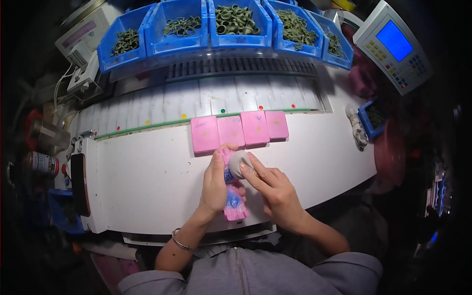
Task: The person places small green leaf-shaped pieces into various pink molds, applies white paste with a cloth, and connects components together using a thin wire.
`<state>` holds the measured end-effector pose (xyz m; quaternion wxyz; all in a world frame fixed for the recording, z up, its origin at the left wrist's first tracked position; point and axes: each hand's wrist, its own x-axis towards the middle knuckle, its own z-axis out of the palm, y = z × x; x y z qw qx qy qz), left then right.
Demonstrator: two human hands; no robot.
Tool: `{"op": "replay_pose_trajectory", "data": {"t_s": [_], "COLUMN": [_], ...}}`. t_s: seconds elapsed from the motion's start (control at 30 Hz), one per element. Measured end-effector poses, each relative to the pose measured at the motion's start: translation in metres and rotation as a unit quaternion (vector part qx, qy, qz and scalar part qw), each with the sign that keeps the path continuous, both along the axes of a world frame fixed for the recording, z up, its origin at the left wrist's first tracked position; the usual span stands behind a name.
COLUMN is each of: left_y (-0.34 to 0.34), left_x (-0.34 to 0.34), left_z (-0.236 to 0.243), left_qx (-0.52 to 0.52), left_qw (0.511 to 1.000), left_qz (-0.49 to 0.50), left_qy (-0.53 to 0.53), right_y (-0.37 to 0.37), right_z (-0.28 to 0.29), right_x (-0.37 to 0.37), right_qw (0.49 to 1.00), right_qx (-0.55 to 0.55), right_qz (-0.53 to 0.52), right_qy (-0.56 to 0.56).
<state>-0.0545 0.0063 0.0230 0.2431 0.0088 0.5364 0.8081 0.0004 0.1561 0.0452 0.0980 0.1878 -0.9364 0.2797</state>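
Observation:
My left hand is wrapped round a pink rubber mould just in front of my body. The mould is spread apart, and patches of blue show on its inner faces. A greyish-white cloth pouch is pinched in my right hand. It rests against the upper part of the mould and hides some of it. Beyond my hands, several pink rectangular mould blocks lie side by side on the white worktop, with small marks on their tops.
Blue bins of small dark green pieces line the back above a slotted grille. At right are a control panel with a blue screen and a small blue bin. A phone lies at the left edge, near a jar.

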Motion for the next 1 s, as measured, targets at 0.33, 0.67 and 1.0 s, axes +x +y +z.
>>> {"op": "replay_pose_trajectory", "data": {"t_s": [0.33,0.67,1.0], "left_y": [0.000,0.012,0.003], "left_x": [-0.003,-0.009,-0.004], "left_z": [0.005,-0.010,-0.009], "left_qx": [0.048,0.068,0.045], "left_qw": [0.992,0.986,0.994], "left_qz": [-0.009,0.052,-0.024], "left_qy": [-0.116,-0.143,-0.098], "right_y": [-0.005,-0.005,0.008], "right_z": [-0.006,-0.008,-0.001], "right_x": [-0.004,-0.003,-0.006], "right_qw": [0.998,0.986,0.996], "right_qx": [0.026,0.106,-0.089], "right_qz": [-0.006,-0.008,-0.012], "right_qy": [0.062,0.131,-0.027]}}
